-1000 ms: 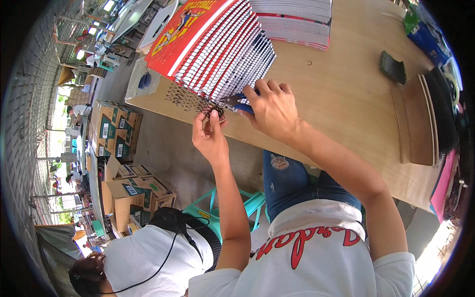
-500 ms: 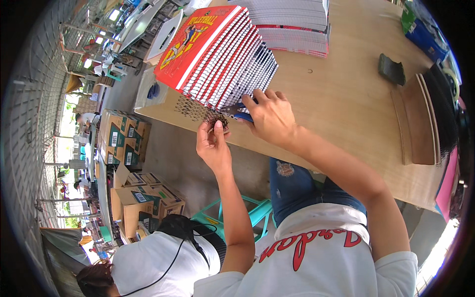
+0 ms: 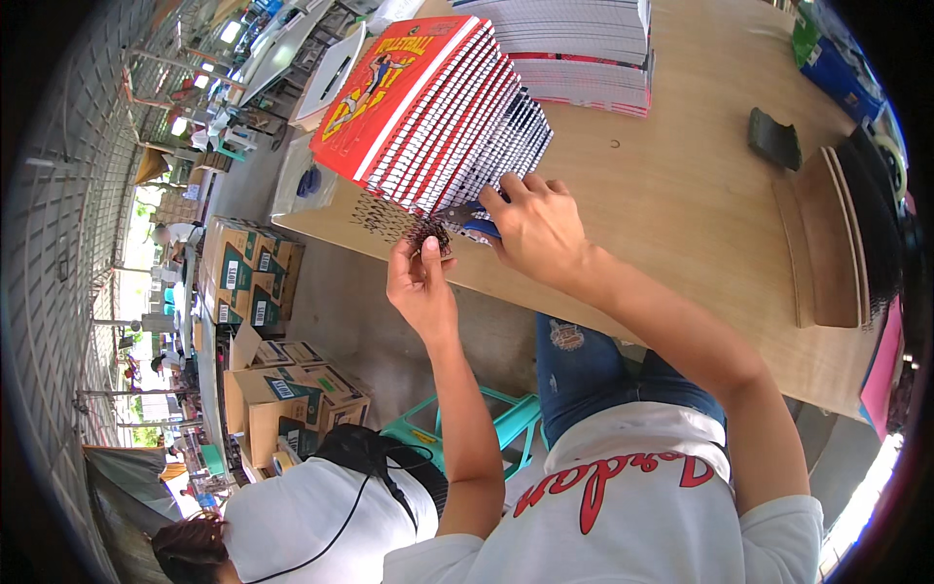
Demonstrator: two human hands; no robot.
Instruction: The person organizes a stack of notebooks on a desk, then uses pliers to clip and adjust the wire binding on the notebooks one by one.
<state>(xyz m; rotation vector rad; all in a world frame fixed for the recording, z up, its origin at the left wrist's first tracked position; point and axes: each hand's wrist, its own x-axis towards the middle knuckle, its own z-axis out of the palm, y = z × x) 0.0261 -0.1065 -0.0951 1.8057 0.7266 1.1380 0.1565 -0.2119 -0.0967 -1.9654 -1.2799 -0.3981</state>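
A tall stack of spiral-bound notebooks [image 3: 397, 90] with red covers stands at the table's near-left side, dark wire coils along its edge. Loose lengths of coil [image 3: 377, 216] stick out past the stack's lower corner. My right hand [image 3: 540, 232] is closed around blue-handled pliers [image 3: 481, 226], whose jaws reach the coil ends at that corner. Just below them, my left hand [image 3: 420, 282] pinches a dark tangle of wire pieces [image 3: 430, 232] between thumb and fingers. Whether the jaws are biting on a wire is too small to tell.
Behind the stack are more bound books [image 3: 584, 49]. On the table's right lie a dark curved piece [image 3: 773, 139] and a brown holder [image 3: 832, 238] with black bristle-like wires. A person [image 3: 321, 521] sits close on my left, near a green stool [image 3: 501, 423] and cartons [image 3: 292, 389].
The whole view has shifted slightly. Both hands stay at the same corner of the stack, still holding the pliers and the wire pieces.
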